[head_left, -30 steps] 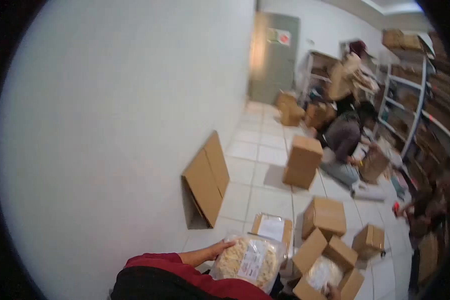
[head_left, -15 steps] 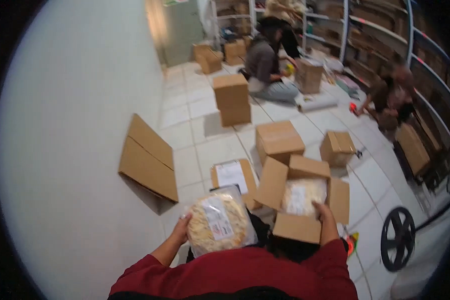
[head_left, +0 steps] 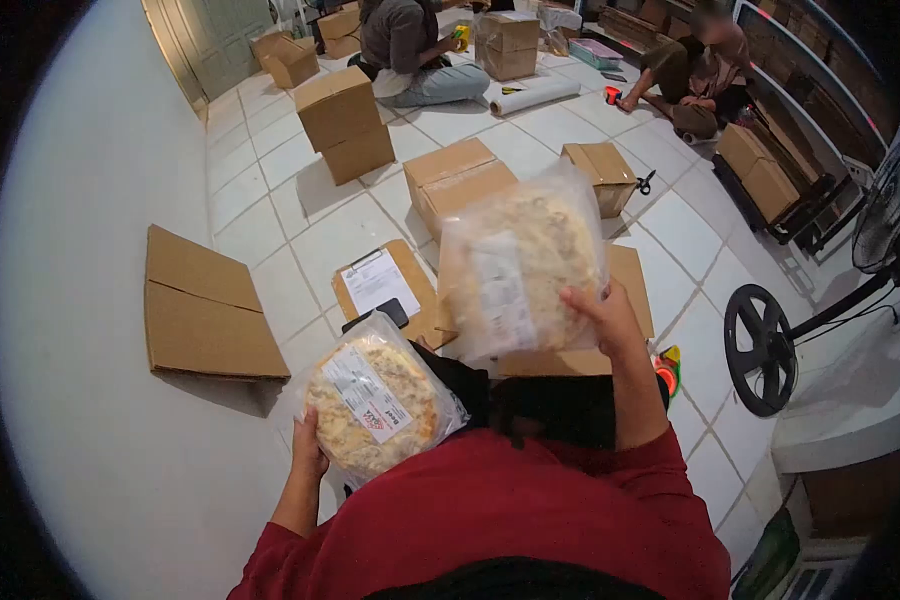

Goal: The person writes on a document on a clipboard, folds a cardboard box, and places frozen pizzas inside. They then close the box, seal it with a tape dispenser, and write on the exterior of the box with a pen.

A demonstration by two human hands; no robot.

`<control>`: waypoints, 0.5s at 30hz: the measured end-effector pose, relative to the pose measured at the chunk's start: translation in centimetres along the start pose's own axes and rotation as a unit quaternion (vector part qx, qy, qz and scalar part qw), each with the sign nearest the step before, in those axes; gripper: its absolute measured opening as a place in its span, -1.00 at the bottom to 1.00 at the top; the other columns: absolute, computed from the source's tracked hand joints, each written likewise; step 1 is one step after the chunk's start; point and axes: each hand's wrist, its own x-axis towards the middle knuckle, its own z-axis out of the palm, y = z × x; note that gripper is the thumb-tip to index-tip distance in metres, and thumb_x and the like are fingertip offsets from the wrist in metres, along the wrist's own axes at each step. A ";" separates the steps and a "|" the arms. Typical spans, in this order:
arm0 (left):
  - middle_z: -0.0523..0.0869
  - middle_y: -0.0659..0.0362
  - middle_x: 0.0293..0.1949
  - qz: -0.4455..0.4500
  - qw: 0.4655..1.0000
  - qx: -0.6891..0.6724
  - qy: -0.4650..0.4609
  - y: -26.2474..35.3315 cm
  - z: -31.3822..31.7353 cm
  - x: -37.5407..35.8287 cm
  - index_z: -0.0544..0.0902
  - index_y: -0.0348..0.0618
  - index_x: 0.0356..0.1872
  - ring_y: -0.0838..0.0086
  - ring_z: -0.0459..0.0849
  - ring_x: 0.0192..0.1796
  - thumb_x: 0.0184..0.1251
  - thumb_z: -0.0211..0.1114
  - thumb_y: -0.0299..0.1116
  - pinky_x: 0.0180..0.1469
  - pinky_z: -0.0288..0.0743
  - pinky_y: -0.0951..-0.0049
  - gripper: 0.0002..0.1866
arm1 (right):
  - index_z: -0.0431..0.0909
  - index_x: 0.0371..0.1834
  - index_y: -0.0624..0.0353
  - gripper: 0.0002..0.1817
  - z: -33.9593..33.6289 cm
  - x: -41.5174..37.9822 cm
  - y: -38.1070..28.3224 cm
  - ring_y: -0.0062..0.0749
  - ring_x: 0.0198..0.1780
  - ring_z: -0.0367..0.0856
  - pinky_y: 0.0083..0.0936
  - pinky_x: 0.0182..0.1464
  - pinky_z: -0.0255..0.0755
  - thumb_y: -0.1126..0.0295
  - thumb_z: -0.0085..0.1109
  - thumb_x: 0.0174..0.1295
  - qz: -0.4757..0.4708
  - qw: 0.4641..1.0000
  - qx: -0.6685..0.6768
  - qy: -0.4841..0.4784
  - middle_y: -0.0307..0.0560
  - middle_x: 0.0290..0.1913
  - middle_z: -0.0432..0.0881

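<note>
My left hand (head_left: 311,445) grips the left edge of a round pizza (head_left: 410,378) sealed in clear plastic, with a white label on top. It is low, close to my lap. A second plastic-wrapped pizza (head_left: 545,225), also labelled, is held up by my right hand (head_left: 610,318) at its lower right edge, thumb on top. This raised pizza covers much of the open cardboard box (head_left: 632,290) behind it; only some flaps show, and its inside is hidden.
A clipboard (head_left: 378,282) with papers and a phone (head_left: 375,316) lie ahead. Closed cartons (head_left: 465,175) stand beyond, with scissors (head_left: 646,182) near one. A tape dispenser (head_left: 669,370) and fan base (head_left: 760,350) are at right. Flat cardboard (head_left: 205,305) leans left. Two people sit farther off.
My right hand has lifted its pizza up out of the open box, toward the left. The left hand still holds the other pizza, now lower in view. The camera view has shifted.
</note>
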 end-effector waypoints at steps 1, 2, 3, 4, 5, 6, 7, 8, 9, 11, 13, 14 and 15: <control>0.38 0.04 0.03 -0.006 1.000 -0.004 -0.004 -0.1 -0.2 0.2 0.11 -0.16 0.14 0.28 0.42 0.03 0.21 0.01 -0.07 -0.01 0.39 0.26 -0.43 | 0.37 -0.14 0.37 -0.49 1.2 -1.3 -0.6 -0.39 -0.28 0.53 -0.54 -0.25 0.42 0.34 0.31 -0.16 0.001 1.000 -0.006 0.005 -0.03 -0.26 0.54; 0.34 0.04 0.07 -0.028 0.995 -0.087 -0.040 0.3 -0.1 0.2 0.11 -0.16 0.16 0.27 0.38 0.06 0.18 -0.07 0.08 0.05 0.32 0.24 -0.35 | 0.31 -0.06 0.38 -0.40 2.8 -2.6 -0.9 -0.36 -0.21 0.50 -0.51 -0.19 0.40 0.30 0.31 -0.15 0.038 0.998 0.028 -0.037 0.01 -0.18 0.49; 0.30 0.04 0.12 -0.052 0.981 -0.170 -0.074 0.8 0.3 0.1 0.10 -0.16 0.18 0.25 0.35 0.10 0.14 -0.16 0.22 0.10 0.26 0.21 -0.27 | 0.24 0.02 0.38 -0.32 4.3 -3.6 -0.7 -0.34 -0.14 0.47 -0.49 -0.13 0.37 0.25 0.32 -0.13 0.074 0.992 0.063 -0.079 0.05 -0.09 0.45; 0.25 0.07 0.17 -0.045 0.991 -0.103 -0.069 1.9 1.1 -0.3 0.10 -0.15 0.21 0.23 0.28 0.15 0.02 -0.32 0.40 0.18 0.13 0.21 -0.11 | 0.11 0.12 0.30 -0.28 5.9 -4.4 0.0 -0.37 -0.06 0.41 -0.49 -0.08 0.33 0.28 0.26 -0.09 0.068 0.989 0.029 -0.128 0.03 0.01 0.35; 0.25 0.07 0.17 -0.052 0.991 -0.104 -0.072 2.0 0.6 -0.5 0.10 -0.15 0.21 0.23 0.28 0.15 0.02 -0.32 0.40 0.18 0.13 0.21 -0.11 | -0.01 0.22 0.22 -0.22 6.8 -4.9 0.5 -0.41 0.02 0.35 -0.48 -0.03 0.29 0.31 0.21 -0.04 0.064 0.982 -0.004 -0.177 0.01 0.10 0.25; 0.23 0.07 0.18 -0.059 0.987 -0.129 -0.069 2.3 -0.5 -0.5 0.10 -0.15 0.20 0.23 0.27 0.16 0.02 -0.30 0.39 0.16 0.17 0.23 -0.11 | -0.13 0.27 0.09 -0.21 6.3 -4.5 1.5 -0.44 0.01 0.34 -0.53 -0.06 0.28 0.27 0.14 0.03 0.106 0.978 -0.065 -0.168 0.01 0.14 0.20; 0.22 0.08 0.19 -0.064 0.984 -0.156 -0.066 2.5 -1.0 -0.5 0.11 -0.15 0.20 0.22 0.25 0.17 0.02 -0.29 0.39 0.13 0.21 0.25 -0.12 | -0.10 0.27 0.02 -0.27 5.1 -2.7 2.4 -0.43 -0.02 0.36 -0.55 -0.10 0.29 0.28 0.08 0.07 0.081 0.985 -0.103 -0.112 -0.03 0.12 0.23; 0.31 0.06 0.13 -0.051 0.982 -0.170 -0.056 3.5 0.5 -1.3 0.14 -0.16 0.18 0.20 0.32 0.12 0.02 -0.22 0.38 0.13 0.21 0.22 -0.13 | -0.05 0.24 0.06 -0.33 3.6 -0.2 2.6 -0.41 -0.04 0.37 -0.54 -0.11 0.30 0.26 0.04 0.09 0.060 0.991 -0.098 -0.064 -0.06 0.06 0.30; 0.31 0.06 0.13 -0.055 0.982 -0.172 -0.055 3.0 -0.2 -1.0 0.14 -0.16 0.18 0.20 0.32 0.12 0.02 -0.22 0.38 0.13 0.21 0.22 -0.13 | 0.06 0.18 0.14 -0.37 0.3 3.8 5.0 -0.41 -0.08 0.40 -0.51 -0.11 0.32 0.19 0.07 0.08 0.058 0.976 -0.206 -0.049 -0.07 0.00 0.36; 0.37 0.03 0.07 -0.081 0.992 -0.092 -0.034 1.7 -3.0 -0.4 0.21 -0.18 0.15 0.20 0.38 0.07 0.05 -0.12 0.30 0.07 0.29 0.22 -0.20 | 0.23 0.06 0.21 -0.44 -3.4 8.7 6.4 -0.33 -0.10 0.43 -0.39 -0.11 0.35 0.07 0.03 0.08 0.271 0.942 -0.196 -0.007 0.00 -0.10 0.43; 0.41 0.01 0.03 -0.114 0.985 -0.127 -0.020 1.7 -3.0 0.0 0.26 -0.21 0.11 0.22 0.42 0.02 0.08 -0.04 0.19 0.03 0.33 0.25 -0.28 | 0.29 0.01 0.23 -0.45 -6.2 10.7 9.9 -0.28 -0.10 0.44 -0.35 -0.12 0.36 0.03 0.02 0.08 0.368 0.916 -0.160 0.008 0.04 -0.13 0.43; 0.41 0.01 0.02 -0.113 0.985 -0.128 -0.022 1.8 -2.5 0.0 0.26 -0.22 0.10 0.22 0.43 0.01 0.09 -0.04 0.17 0.02 0.34 0.26 -0.29 | 0.34 -0.01 0.22 -0.46 -6.5 10.3 10.8 -0.18 -0.09 0.44 -0.30 -0.11 0.34 0.01 -0.02 0.09 0.405 0.882 -0.219 0.098 0.05 -0.09 0.45; 0.41 0.00 0.02 -0.112 0.985 -0.129 -0.023 1.9 -2.2 -0.1 0.26 -0.22 0.10 0.23 0.43 0.01 0.10 -0.04 0.15 0.01 0.35 0.28 -0.31 | 0.40 -0.03 0.21 -0.46 -6.7 9.9 11.7 -0.08 -0.08 0.44 -0.25 -0.10 0.31 -0.01 -0.06 0.09 0.436 0.837 -0.274 0.186 0.07 -0.06 0.46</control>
